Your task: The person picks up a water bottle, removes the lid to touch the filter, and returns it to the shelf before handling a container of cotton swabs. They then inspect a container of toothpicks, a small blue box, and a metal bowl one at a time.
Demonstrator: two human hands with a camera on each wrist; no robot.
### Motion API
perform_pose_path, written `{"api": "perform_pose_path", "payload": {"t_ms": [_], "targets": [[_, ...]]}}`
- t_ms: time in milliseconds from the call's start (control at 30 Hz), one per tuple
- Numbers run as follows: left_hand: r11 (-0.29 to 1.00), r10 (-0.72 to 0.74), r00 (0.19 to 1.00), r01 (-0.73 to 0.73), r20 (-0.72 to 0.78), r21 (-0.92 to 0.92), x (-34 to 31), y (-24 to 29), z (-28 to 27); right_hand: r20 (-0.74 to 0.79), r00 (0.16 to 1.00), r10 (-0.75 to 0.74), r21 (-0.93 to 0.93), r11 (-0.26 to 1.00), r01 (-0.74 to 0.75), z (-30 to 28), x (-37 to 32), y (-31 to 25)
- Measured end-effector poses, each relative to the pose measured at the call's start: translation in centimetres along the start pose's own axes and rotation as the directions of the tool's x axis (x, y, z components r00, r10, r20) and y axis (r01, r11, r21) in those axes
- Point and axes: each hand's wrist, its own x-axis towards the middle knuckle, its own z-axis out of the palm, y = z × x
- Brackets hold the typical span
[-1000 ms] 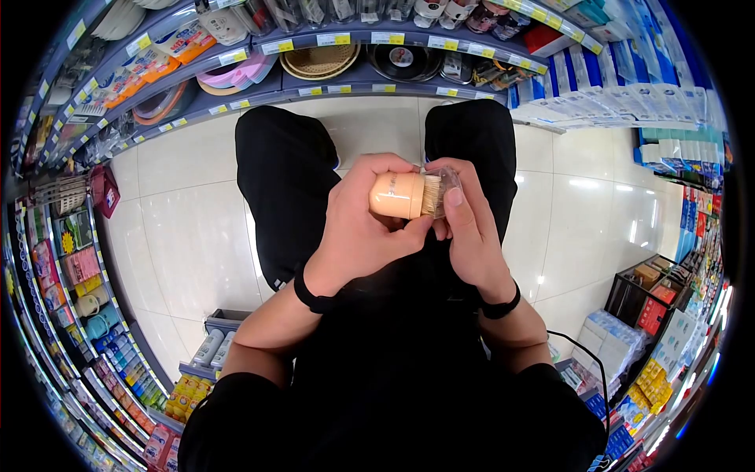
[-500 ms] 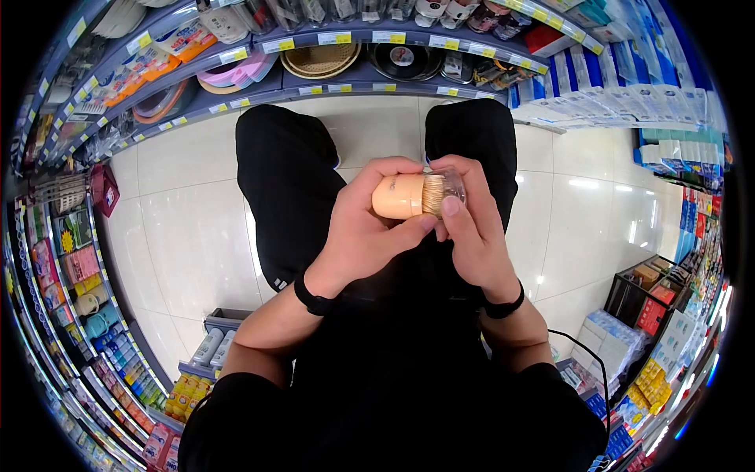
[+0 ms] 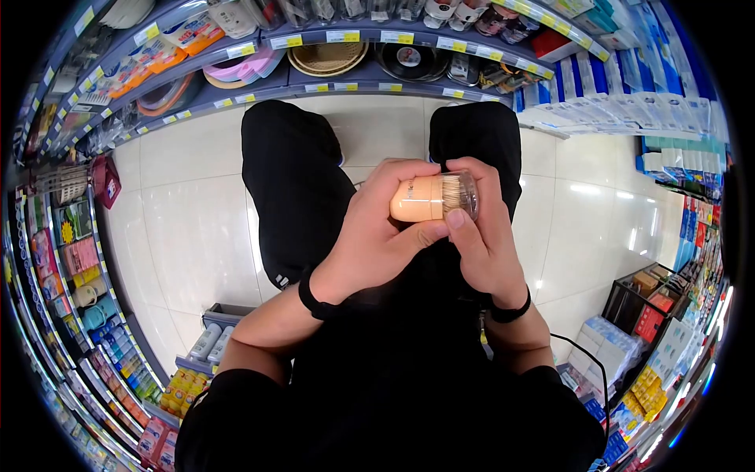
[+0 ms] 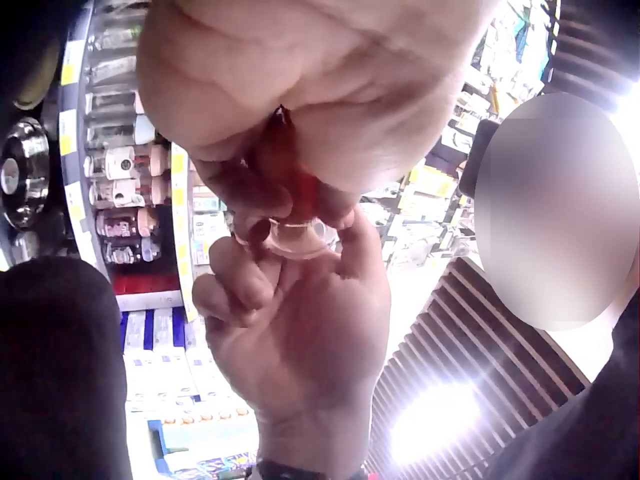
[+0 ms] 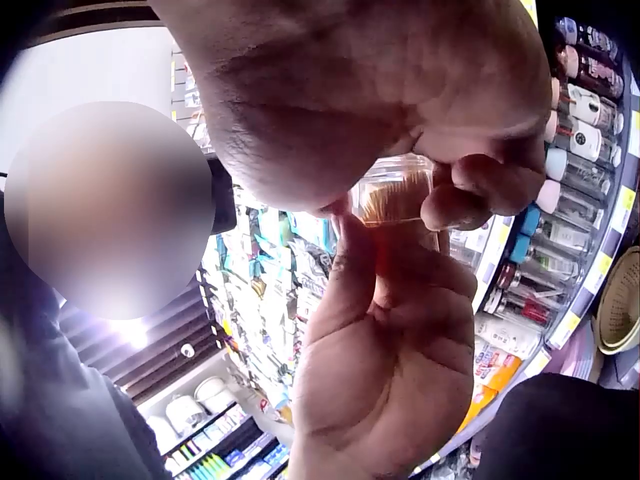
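Between the two hands lies a small container with a peach-orange body (image 3: 417, 198) and a clear end full of thin wooden sticks (image 3: 453, 193), which look like toothpicks. The left hand (image 3: 371, 228) grips the orange body, its thumb along the lower side. Fingers and thumb of the right hand (image 3: 486, 236) hold the clear end. In the right wrist view the sticks (image 5: 396, 197) show through the clear plastic between both hands. From the left wrist the container is mostly hidden by the fingers, with a clear round end (image 4: 298, 238) at the right palm.
Shelves with price tags (image 3: 343, 36) curve across the front, holding woven baskets (image 3: 329, 58) and pans. Blue-and-white packages (image 3: 621, 94) stand at the front right. Stocked shelving (image 3: 86, 275) runs along the left. A black rack (image 3: 645, 291) stands at right, above the tiled floor (image 3: 598, 236).
Both hands, with the container between them, have shifted slightly to the right in the head view. The grip looks much the same, and the clear end has turned slightly.
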Motion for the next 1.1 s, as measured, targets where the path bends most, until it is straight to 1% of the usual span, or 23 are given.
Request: {"api": "perform_pose_path", "payload": {"t_ms": [67, 100, 167, 200, 267, 300, 333, 367, 400, 467, 500, 567, 600, 667, 733, 767, 800, 833, 900, 967, 1000, 1067, 1100], "targets": [[0.996, 0.082, 0.996, -0.082, -0.014, 0.039, -0.1, -0.3, 0.1, 0.026, 1.0, -0.013, 0.023, 1.0, 0.013, -0.6, -0.1, 0.1], [0.996, 0.078, 0.997, -0.077, -0.016, 0.049, -0.3, -0.1, 0.2, 0.051, 0.998, -0.027, 0.053, 0.998, 0.024, -0.5, -0.1, 0.2], [0.998, 0.026, 0.997, -0.03, -0.068, -0.064, -0.5, 0.0, 0.7, 0.059, 0.996, -0.06, 0.101, 0.993, 0.054, -0.3, -0.1, 0.9], [0.997, 0.027, 0.997, -0.031, -0.067, -0.068, -0.5, -0.2, 0.8, 0.065, 0.994, -0.093, 0.136, 0.987, 0.084, -0.4, -0.1, 1.1], [0.981, 0.081, 0.996, -0.084, -0.024, -0.174, -0.5, -0.7, 0.7, 0.051, 0.995, -0.08, 0.15, 0.986, 0.072, -0.4, -0.2, 0.8], [0.981, 0.081, 0.996, -0.084, -0.024, -0.175, -0.4, -0.7, 0.5, 0.038, 0.997, -0.069, 0.173, 0.983, 0.062, -0.3, -0.2, 0.7], [0.982, 0.094, 0.995, -0.09, 0.017, -0.167, -0.4, -0.6, 0.3, 0.039, 0.997, -0.069, 0.174, 0.983, 0.061, -0.2, -0.2, 0.6], [0.982, 0.108, 0.993, -0.098, 0.057, -0.159, -0.3, -0.6, 0.2, 0.026, 0.997, -0.072, 0.144, 0.987, 0.067, -0.1, -0.2, 0.6], [0.983, 0.108, 0.993, -0.098, 0.056, -0.158, -0.4, -0.4, 0.1, 0.013, 0.997, -0.075, 0.114, 0.991, 0.073, 0.0, -0.2, 0.6], [0.955, 0.027, 0.992, 0.012, 0.125, -0.297, -0.6, 0.1, 0.1, 0.035, 0.997, -0.063, 0.117, 0.991, 0.058, -0.4, -0.2, 0.7], [0.955, 0.026, 0.992, 0.013, 0.125, -0.297, -0.7, 0.7, 0.0, 0.057, 0.997, -0.05, 0.119, 0.992, 0.043, -0.5, -0.2, 0.8], [0.858, -0.121, 0.971, 0.206, 0.206, -0.47, -0.7, 1.6, -0.3, 0.047, 0.997, -0.065, 0.094, 0.994, 0.06, -0.3, -0.2, 0.5], [0.856, -0.121, 0.97, 0.21, 0.212, -0.472, -0.7, 1.6, -0.4, 0.039, 0.996, -0.08, 0.067, 0.995, 0.078, -0.3, -0.2, 0.3], [0.917, -0.058, 0.975, 0.137, 0.215, -0.375, -0.7, 1.5, -0.6, 0.035, 0.997, -0.064, 0.026, 0.998, 0.063, -0.3, -0.2, -0.3], [0.926, -0.037, 0.977, 0.112, 0.21, -0.361, -0.6, 1.2, -0.6, 0.032, 0.998, -0.05, -0.014, 0.999, 0.051, -0.4, -0.2, -0.3], [0.936, -0.014, 0.98, 0.083, 0.198, -0.343, -0.6, 1.1, -0.6, 0.029, 0.996, -0.08, -0.044, 0.996, 0.081, -0.3, -0.1, -0.2], [0.935, -0.016, 0.98, 0.086, 0.2, -0.344, -0.6, 1.1, -0.7, 0.026, 0.994, -0.109, -0.074, 0.991, 0.111, -0.3, -0.1, -0.1], [0.948, -0.026, 0.98, 0.087, 0.199, -0.305, -0.7, 1.1, -0.7, 0.024, 0.994, -0.107, -0.074, 0.991, 0.108, -0.2, -0.1, -0.2], [0.96, -0.036, 0.98, 0.088, 0.197, -0.266, -0.8, 1.0, -0.8, 0.008, 0.99, -0.141, -0.157, 0.977, 0.141, -0.2, 0.0, -0.7], [0.988, -0.041, 0.986, 0.064, 0.161, -0.138, -1.0, 0.8, -0.8, 0.003, 0.992, -0.126, -0.18, 0.976, 0.124, -0.5, 0.0, -1.0], [0.988, -0.042, 0.986, 0.065, 0.163, -0.14, -0.9, 0.7, -1.0, -0.001, 0.994, -0.111, -0.202, 0.973, 0.108, -0.7, 0.1, -1.2], [0.988, 0.086, 0.984, -0.105, 0.159, 0.117, -0.5, 0.6, -1.3, 0.023, 0.997, -0.08, -0.197, 0.977, 0.083, -1.1, 0.3, -1.8], [0.988, 0.086, 0.983, -0.106, 0.161, 0.115, -0.5, 0.8, -1.5, 0.048, 0.998, -0.051, -0.193, 0.979, 0.06, -1.2, 0.5, -1.9]]}}
